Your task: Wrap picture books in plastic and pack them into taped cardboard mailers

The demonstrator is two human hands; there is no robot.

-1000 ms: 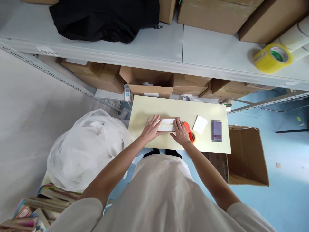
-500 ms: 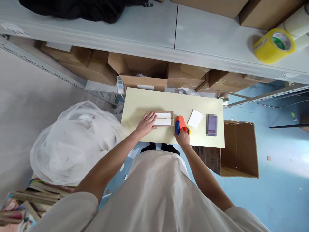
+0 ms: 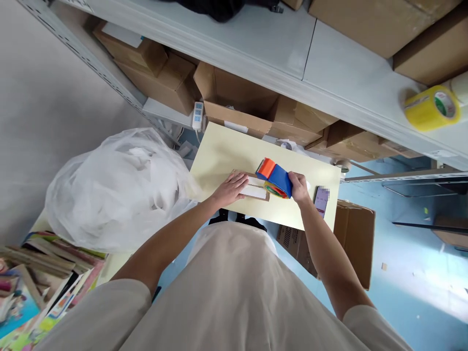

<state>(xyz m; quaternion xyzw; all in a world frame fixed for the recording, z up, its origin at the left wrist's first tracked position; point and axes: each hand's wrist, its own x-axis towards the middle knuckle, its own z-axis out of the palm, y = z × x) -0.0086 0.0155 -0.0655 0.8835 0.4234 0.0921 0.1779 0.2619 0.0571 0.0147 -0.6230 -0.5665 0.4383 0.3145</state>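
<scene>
Rising from the tabletop [image 3: 223,151] and turning leftward since the earlier frame, the orange-and-blue tape dispenser [image 3: 281,176] is now hanging over the right end of the flat cardboard package [image 3: 256,191]. The right hand [image 3: 299,186] is closing its fingers around the dispenser's near end; whether the tape is touching the package is impossible to tell. The left hand [image 3: 231,189] is lying flat, fingers extended and nearly together, pressing on the package's left end and hiding it. White panels are showing between the hands.

Around the package, pale surface is stretching to the rear edge, with a narrower strip running along the front edge. Beside the right hand, white paper [image 3: 308,185] is peeking out, mostly hidden. Farther right, a smartphone [image 3: 321,201] is lying near the right edge, partly pixelated. Beyond that edge, an open carton [image 3: 354,239] is standing lower down. Leftward, a clear plastic bag [image 3: 120,195] is bulging close to the tabletop's corner. Overhead, a black cloth item [image 3: 219,9] is running out of view on the shelf [image 3: 270,46].
</scene>
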